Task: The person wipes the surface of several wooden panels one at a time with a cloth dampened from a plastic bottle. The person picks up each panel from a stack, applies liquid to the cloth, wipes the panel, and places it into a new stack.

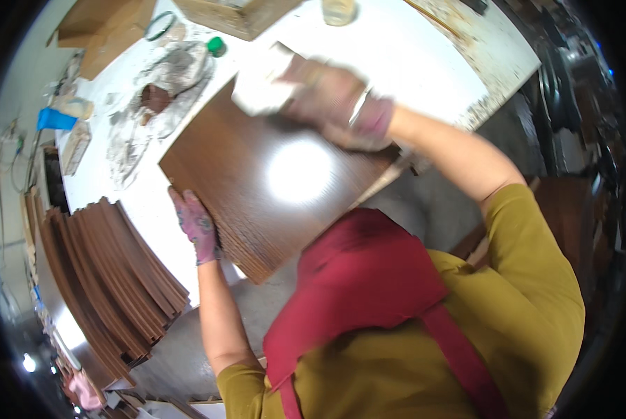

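Nearest the camera, the person's mustard-yellow sleeves and dark red apron [369, 279] fill the lower frame. Just beyond, the left hand [198, 227], in a pink patterned glove, is clenched on the near left edge of a dark brown wood-grain panel [257, 188], steadying it. The panel lies flat on the white table [425, 63], its near corner jutting past the table's edge, a bright glare spot at its middle.

Farther out, the right hand [334, 101], gloved and blurred, presses a pale cloth [260, 87] against the panel's far corner; its grip is closed on the cloth. To do this wiping well, the left hand should likely keep the panel pinned so it cannot slide or tip off the edge, while the cloth stays flat and runs with the grain out past the corners.

To the left, a stack of brown boards [110, 279] fans out. Beyond the panel lie a smeared grey rag patch [166, 84], a green cap [216, 46] and cardboard boxes [110, 28].
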Action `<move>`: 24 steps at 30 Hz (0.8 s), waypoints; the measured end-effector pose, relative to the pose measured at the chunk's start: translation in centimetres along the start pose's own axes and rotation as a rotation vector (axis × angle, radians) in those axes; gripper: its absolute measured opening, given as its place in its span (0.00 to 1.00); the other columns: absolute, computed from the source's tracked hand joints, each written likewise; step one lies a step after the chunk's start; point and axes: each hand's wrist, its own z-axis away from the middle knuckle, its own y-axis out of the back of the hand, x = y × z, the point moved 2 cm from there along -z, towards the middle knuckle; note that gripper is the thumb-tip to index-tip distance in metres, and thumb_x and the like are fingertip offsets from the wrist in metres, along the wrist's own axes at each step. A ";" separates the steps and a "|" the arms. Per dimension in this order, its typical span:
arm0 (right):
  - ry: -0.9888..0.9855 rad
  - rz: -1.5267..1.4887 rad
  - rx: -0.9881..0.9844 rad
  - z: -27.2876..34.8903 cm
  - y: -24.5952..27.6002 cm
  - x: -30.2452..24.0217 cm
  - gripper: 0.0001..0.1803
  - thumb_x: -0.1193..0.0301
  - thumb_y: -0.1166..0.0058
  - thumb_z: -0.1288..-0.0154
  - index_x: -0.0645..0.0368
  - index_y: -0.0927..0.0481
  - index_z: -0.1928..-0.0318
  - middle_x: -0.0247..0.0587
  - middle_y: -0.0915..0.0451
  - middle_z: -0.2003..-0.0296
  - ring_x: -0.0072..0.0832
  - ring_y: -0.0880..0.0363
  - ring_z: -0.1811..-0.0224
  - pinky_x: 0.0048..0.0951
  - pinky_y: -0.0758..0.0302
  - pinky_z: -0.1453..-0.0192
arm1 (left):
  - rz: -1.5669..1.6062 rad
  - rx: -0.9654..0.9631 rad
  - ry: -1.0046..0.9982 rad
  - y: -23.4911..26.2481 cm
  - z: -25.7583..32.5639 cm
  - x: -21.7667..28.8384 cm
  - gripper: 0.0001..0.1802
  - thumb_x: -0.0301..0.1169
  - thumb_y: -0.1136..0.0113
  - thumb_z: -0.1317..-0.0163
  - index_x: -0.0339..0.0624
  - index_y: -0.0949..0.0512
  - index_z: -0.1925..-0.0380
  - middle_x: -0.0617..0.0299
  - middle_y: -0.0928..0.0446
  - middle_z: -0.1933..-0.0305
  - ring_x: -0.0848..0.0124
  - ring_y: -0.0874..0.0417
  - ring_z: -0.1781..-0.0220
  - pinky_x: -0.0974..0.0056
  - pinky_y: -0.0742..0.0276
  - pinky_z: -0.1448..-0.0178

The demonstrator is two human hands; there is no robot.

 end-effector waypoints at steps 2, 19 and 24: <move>0.444 0.178 0.213 -0.2 -8.6 -3.2 0.15 0.70 0.44 0.51 0.45 0.16 0.59 0.42 0.20 0.60 0.43 0.23 0.53 0.44 0.25 0.52 | -0.001 0.023 -0.027 -0.5 -0.1 1.3 0.32 0.42 0.58 0.26 0.29 0.44 0.32 0.41 0.37 0.31 0.49 0.35 0.30 0.58 0.42 0.28; -0.503 -0.405 -0.150 -9.4 4.1 16.1 0.22 0.65 0.46 0.34 0.62 0.25 0.43 0.38 0.19 0.55 0.23 0.23 0.55 0.25 0.27 0.47 | -0.030 0.176 -0.399 5.4 2.4 5.5 0.23 0.16 0.53 0.41 0.39 0.26 0.44 0.44 0.27 0.41 0.50 0.28 0.36 0.54 0.35 0.31; -0.412 -0.093 -0.128 -8.4 2.2 7.5 0.25 0.58 0.45 0.34 0.60 0.25 0.43 0.44 0.18 0.52 0.28 0.21 0.53 0.28 0.27 0.45 | 0.051 0.091 -0.486 16.8 9.8 12.6 0.18 0.13 0.55 0.47 0.36 0.20 0.60 0.46 0.20 0.50 0.53 0.21 0.44 0.55 0.26 0.38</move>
